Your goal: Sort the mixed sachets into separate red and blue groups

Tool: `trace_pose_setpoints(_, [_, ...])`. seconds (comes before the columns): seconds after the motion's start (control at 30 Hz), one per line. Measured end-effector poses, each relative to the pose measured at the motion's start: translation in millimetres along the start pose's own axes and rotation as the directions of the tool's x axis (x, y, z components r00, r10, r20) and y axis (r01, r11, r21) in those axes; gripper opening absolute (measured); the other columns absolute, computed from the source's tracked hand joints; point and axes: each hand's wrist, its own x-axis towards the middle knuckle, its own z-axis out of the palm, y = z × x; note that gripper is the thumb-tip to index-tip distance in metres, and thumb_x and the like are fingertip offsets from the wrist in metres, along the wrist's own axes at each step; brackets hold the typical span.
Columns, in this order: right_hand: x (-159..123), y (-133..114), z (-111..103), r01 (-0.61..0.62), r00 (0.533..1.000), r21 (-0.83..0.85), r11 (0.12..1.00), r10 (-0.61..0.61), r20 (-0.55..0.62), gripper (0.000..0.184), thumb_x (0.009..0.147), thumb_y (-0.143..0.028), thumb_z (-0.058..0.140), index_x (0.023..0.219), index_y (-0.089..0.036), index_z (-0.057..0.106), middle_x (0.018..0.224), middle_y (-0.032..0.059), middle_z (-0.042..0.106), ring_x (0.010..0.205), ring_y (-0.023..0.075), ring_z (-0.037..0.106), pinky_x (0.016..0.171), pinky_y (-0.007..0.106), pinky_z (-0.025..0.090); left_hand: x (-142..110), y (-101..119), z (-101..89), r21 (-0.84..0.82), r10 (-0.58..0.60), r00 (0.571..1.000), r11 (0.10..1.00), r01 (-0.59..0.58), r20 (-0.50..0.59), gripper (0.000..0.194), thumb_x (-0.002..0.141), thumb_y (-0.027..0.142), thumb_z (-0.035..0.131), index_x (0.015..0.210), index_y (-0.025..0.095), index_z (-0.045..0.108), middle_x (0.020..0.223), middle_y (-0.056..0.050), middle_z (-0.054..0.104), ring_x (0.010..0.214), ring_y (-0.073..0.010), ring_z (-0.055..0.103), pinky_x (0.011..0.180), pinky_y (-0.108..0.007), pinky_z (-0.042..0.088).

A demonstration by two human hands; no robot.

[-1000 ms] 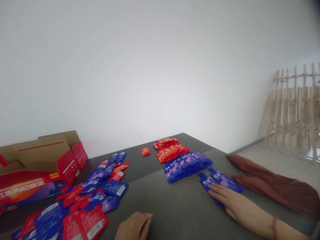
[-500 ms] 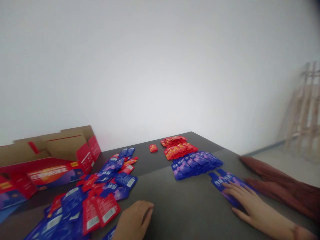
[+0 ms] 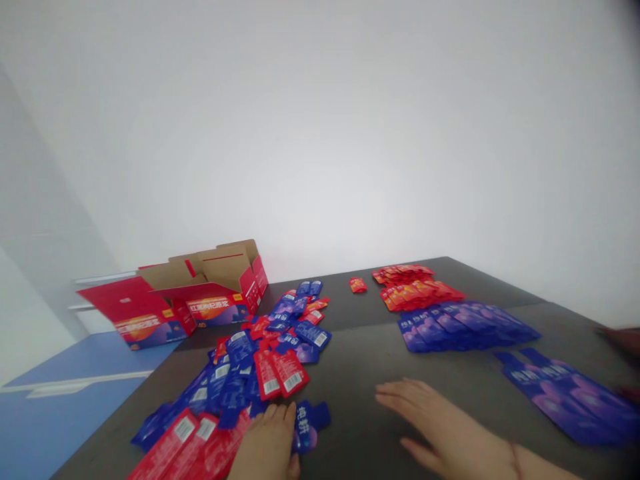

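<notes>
My left hand (image 3: 267,443) lies at the near edge of a loose heap of red and blue sachets (image 3: 250,373), its fingers together over a blue sachet (image 3: 307,427); whether it grips it I cannot see. My right hand (image 3: 440,427) hovers flat over the dark table (image 3: 360,373), fingers stretched toward the heap and holding nothing. To its right lies a short row of blue sachets (image 3: 565,393). Farther back sit a longer blue row (image 3: 465,325) and a red row (image 3: 415,288), with a single red sachet (image 3: 358,285) beside it.
An open red and brown cardboard box (image 3: 200,297) stands at the table's far left corner. A blue surface (image 3: 60,373) lies lower at the left. A white wall fills the background. A dark red cloth (image 3: 625,340) shows at the right edge.
The view has swung left. My right hand left the short blue row and moved left toward the heap. My left hand now rests on a blue sachet at the heap's edge.
</notes>
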Motion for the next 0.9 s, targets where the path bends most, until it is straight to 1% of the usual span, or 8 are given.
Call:
trace_pose_setpoints(0.13, [53.5,-36.6,27.6,0.044,0.996,0.134,0.990,-0.054,0.066,0.069,0.069,-0.020,0.058,0.136,-0.016,0.042,0.141,0.0102,0.042,0.127,0.0244,0.040,0.107,0.040,0.031,3.4,13.0,2.3,-0.013,0.099,0.994,0.995,-0.099,0.056,0.088,0.050,0.009,0.052,0.137,0.012,0.039,0.132,-0.015,0.049,0.120,-0.0314,0.044,0.102,-0.041,0.033])
trace_pose_setpoints(0.23, [69.4,-39.8,40.3,0.033,0.999,0.162,0.986,-0.029,-0.022,0.068,0.068,-0.019,0.055,0.135,-0.014,0.043,0.142,0.0111,0.040,0.128,0.0243,0.038,0.107,0.040,0.032,6.1,17.3,-0.1,-0.103,0.158,0.987,0.983,-0.154,0.032,0.078,0.048,0.008,0.053,0.126,0.015,0.052,0.128,-0.015,0.051,0.119,-0.0329,0.045,0.100,-0.043,0.034])
trace_pose_setpoints(0.33, [68.8,-35.5,40.5,0.013,0.992,0.182,0.983,0.011,-0.128,0.065,0.069,-0.016,0.051,0.133,-0.014,0.044,0.142,0.0110,0.040,0.128,0.0225,0.038,0.107,0.039,0.032,11.9,14.3,-7.0,-0.204,0.214,0.977,0.955,-0.214,-0.023,0.062,0.050,0.010,0.057,0.112,0.016,0.059,0.122,-0.013,0.053,0.114,-0.0298,0.047,0.096,-0.037,0.037])
trace_pose_setpoints(0.47, [55.4,-24.1,39.4,-0.018,0.989,0.202,0.979,0.048,-0.141,0.064,0.069,-0.014,0.050,0.133,-0.015,0.045,0.141,0.0106,0.041,0.128,0.0220,0.038,0.108,0.038,0.031,28.2,1.6,-15.3,-0.279,0.196,0.981,0.942,-0.188,0.002,0.067,0.047,0.019,0.071,0.112,0.017,0.055,0.113,-0.010,0.059,0.103,-0.0289,0.054,0.083,-0.033,0.042])
trace_pose_setpoints(0.6, [47.9,-10.5,50.4,-0.026,0.979,0.328,0.944,0.091,-0.183,0.065,0.069,-0.013,0.052,0.133,-0.019,0.043,0.140,0.0093,0.042,0.127,0.0224,0.040,0.108,0.039,0.031,54.6,-1.8,-17.5,-0.396,0.275,0.959,0.889,-0.229,0.062,0.029,0.057,0.026,0.068,0.085,0.021,0.061,0.082,0.001,0.063,0.077,-0.0214,0.058,0.064,-0.027,0.041])
trace_pose_setpoints(0.67, [51.0,-5.9,58.4,-0.051,0.962,0.496,0.867,0.175,-0.208,0.063,0.072,-0.017,0.053,0.134,-0.021,0.041,0.138,0.0091,0.044,0.122,0.0221,0.045,0.103,0.040,0.036,68.6,6.5,-18.4,-0.538,0.279,0.957,0.796,-0.278,-0.081,0.014,0.067,0.024,0.059,0.080,0.021,0.058,0.076,0.003,0.061,0.074,-0.0177,0.057,0.065,-0.025,0.040])
trace_pose_setpoints(0.77, [61.6,-3.7,67.9,-0.004,0.942,0.790,0.614,0.266,-0.202,0.067,0.072,-0.033,0.062,0.134,-0.022,0.038,0.137,0.0115,0.044,0.114,0.0236,0.052,0.091,0.039,0.046,85.7,31.0,-18.0,-0.763,0.057,0.941,0.570,-0.306,-0.335,0.016,0.078,0.029,0.049,0.090,0.020,0.055,0.085,0.001,0.062,0.083,-0.0171,0.057,0.074,-0.026,0.042])
trace_pose_setpoints(0.9, [71.1,-4.7,72.2,-0.029,0.970,0.962,0.273,0.239,-0.039,0.064,0.063,-0.053,0.068,0.113,-0.017,0.050,0.103,0.0106,0.066,0.081,0.0210,0.065,0.062,0.030,0.052,99.9,66.8,-4.3,-0.938,-0.076,0.938,0.111,-0.330,-0.339,0.031,0.084,0.036,0.046,0.108,0.017,0.051,0.102,-0.005,0.063,0.092,-0.0192,0.059,0.080,-0.030,0.045])
